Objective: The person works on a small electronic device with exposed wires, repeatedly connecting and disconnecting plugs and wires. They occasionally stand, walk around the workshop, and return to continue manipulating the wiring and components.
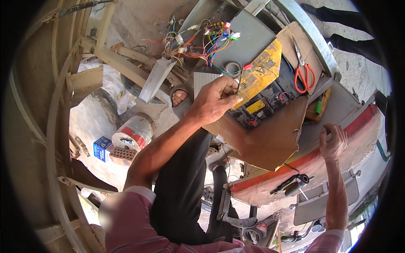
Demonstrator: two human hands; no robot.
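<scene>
My left hand (215, 100) reaches up to the open compartment of a vehicle and pinches a thin wire at the edge of a yellow sheet (261, 71) over the black batteries (265, 101). Above it hangs a tangle of coloured wires with connectors (202, 40), next to a roll of black tape (232, 66). My right hand (333, 141) grips the red edge of the vehicle body (295, 166). Brown cardboard (270, 137) lies folded down between my hands.
Red-handled scissors (303, 69) lie on cardboard at the upper right, a green-handled tool (319, 106) below them. A black tool (291, 183) rests on the red panel. Two finned metal boxes (156, 78) sit beside the wires. A tin (133, 133) and a blue box (101, 147) stand on the ground.
</scene>
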